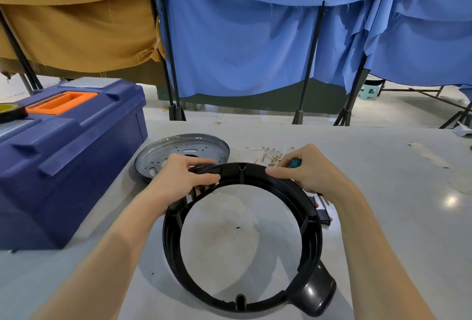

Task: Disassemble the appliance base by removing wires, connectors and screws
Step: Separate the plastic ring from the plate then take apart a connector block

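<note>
**A:** Entry 1, nearest item?

**B:** Appliance base (pixel 170 233): a black plastic ring lying flat on the grey tabletop (pixel 408 179), directly in front of the person. Its stubby handle (pixel 315 291) points toward the person and to the right.

**A:** Hands?

**B:** 2 bare forearms reach forward, 1 on each side of the ring. The left hand (pixel 184 179) has its fingers curled over the far-left rim, grasping it. The right hand (pixel 311 169) is clenched round the teal grip of a screwdriver (pixel 295 162), with a fingertip resting on the far-right rim.

**A:** Beside the ring?

**B:** A small black part (pixel 323 215) with red marks lies just right of it, under the right wrist.

**A:** Further back?

**B:** A round metal plate (pixel 184 147) sits behind the left hand. A loose tangle of wires (pixel 270 153) with connectors lies behind the right. A blue toolbox (pixel 71 153) with an orange handle stands at the left, with a tape roll (pixel 10 111) on top. Blue cloth (pixel 242 39) and tan cloth (pixel 76 26) hang beyond.
</note>
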The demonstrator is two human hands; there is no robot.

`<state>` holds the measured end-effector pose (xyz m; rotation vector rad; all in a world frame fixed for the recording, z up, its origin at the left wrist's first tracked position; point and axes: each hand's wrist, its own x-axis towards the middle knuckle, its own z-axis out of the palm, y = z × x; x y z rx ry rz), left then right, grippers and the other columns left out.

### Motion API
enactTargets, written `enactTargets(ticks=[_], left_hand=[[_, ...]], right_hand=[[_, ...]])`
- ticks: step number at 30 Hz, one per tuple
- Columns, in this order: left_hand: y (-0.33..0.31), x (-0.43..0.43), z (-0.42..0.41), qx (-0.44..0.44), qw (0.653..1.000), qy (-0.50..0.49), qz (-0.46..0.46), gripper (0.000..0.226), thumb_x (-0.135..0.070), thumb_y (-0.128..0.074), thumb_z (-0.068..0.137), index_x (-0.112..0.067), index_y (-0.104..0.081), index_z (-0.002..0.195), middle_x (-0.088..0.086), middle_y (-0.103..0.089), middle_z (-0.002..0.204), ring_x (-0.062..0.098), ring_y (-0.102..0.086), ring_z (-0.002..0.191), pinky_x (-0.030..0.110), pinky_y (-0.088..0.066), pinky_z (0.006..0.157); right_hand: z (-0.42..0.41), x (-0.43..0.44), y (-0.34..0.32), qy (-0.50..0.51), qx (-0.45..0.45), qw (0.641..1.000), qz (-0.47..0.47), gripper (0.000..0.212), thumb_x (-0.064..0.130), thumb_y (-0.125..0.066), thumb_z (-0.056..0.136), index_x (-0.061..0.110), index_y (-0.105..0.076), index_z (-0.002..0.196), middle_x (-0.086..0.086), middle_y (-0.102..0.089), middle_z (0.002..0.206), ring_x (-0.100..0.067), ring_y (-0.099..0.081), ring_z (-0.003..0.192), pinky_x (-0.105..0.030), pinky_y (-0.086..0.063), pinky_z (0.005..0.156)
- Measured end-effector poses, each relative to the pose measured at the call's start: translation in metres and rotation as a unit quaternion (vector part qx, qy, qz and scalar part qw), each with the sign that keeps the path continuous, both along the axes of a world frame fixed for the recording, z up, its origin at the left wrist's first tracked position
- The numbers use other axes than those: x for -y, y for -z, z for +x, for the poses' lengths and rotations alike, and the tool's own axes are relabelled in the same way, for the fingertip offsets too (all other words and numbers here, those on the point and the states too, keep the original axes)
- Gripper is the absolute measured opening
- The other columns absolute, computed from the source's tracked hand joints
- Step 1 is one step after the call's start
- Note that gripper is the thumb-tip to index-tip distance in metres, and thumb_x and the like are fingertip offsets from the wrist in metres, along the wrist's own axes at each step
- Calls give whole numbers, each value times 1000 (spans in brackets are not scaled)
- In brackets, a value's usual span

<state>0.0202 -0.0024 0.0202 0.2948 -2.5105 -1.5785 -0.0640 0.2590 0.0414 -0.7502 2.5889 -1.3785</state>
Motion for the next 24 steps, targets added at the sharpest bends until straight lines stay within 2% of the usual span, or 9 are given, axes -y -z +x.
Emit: enactTargets(ticks=[2,5,7,10,12,14,16,19,24], left_hand=[[1,5,0,-1,1000,-13,17,37,-28,-84,71,-34,-71,106,-15,-75,78,1,-71,73,9,-46,63],[4,13,4,6,998,-36,60,40,-22,-82,73,-25,-71,111,0,-76,76,14,-73,70,19,-52,67],[7,17,7,-2,994,-67,83,37,-19,-82,73,-24,-72,108,0,-75,68,9,-70,57,15,-51,57],[13,20,10,-39,983,-124,126,27,-11,-79,76,-24,-70,97,-16,-67,52,-6,-60,43,4,-40,41],[15,21,16,-49,973,-150,168,28,-6,-79,75,-22,-70,96,-14,-69,55,-4,-64,49,6,-44,42],[16,23,22,-44,956,-170,234,29,-2,-78,74,-15,-71,98,7,-75,69,21,-73,61,21,-56,50],[16,24,26,-40,946,-191,259,26,0,-77,74,-10,-71,96,18,-74,74,34,-72,65,32,-60,54],[16,26,31,-46,942,-200,266,22,1,-77,74,-6,-71,94,20,-73,73,35,-72,63,34,-60,54],[12,29,44,-56,932,-219,285,30,2,-77,75,-3,-70,104,20,-73,77,32,-72,62,27,-57,49]], right_hand=[[0,-2,-1,8,5,1000,-16,30,46,-73,79,18,-75,69,2,-50,47,-9,-31,36,-18,-29,36],[-3,-7,-3,18,-8,1000,0,27,44,-69,83,22,-76,71,-10,-57,54,-14,-34,40,-20,-30,39],[-5,-11,-3,20,-16,999,26,23,36,-70,85,24,-76,67,-4,-66,58,-7,-36,38,-16,-33,40],[-5,-13,-4,9,-12,996,83,20,27,-72,84,26,-75,65,6,-70,60,-6,-47,43,-16,-42,45],[-5,-13,-6,5,-17,991,131,13,25,-75,82,24,-75,70,7,-70,62,-8,-57,53,-20,-49,53],[-4,-12,-10,-3,-20,986,166,11,20,-76,81,23,-75,71,5,-71,64,-11,-60,57,-26,-53,60],[-2,-12,-16,-8,-33,982,184,16,16,-76,78,26,-74,66,6,-71,63,-12,-60,60,-31,-55,64],[6,-10,-22,-32,-27,979,200,14,16,-80,72,25,-73,64,8,-70,60,-9,-59,57,-28,-53,63],[24,-11,-10,-92,74,954,276,14,18,-80,72,19,-72,61,1,-73,63,-15,-53,49,-25,-46,53]])
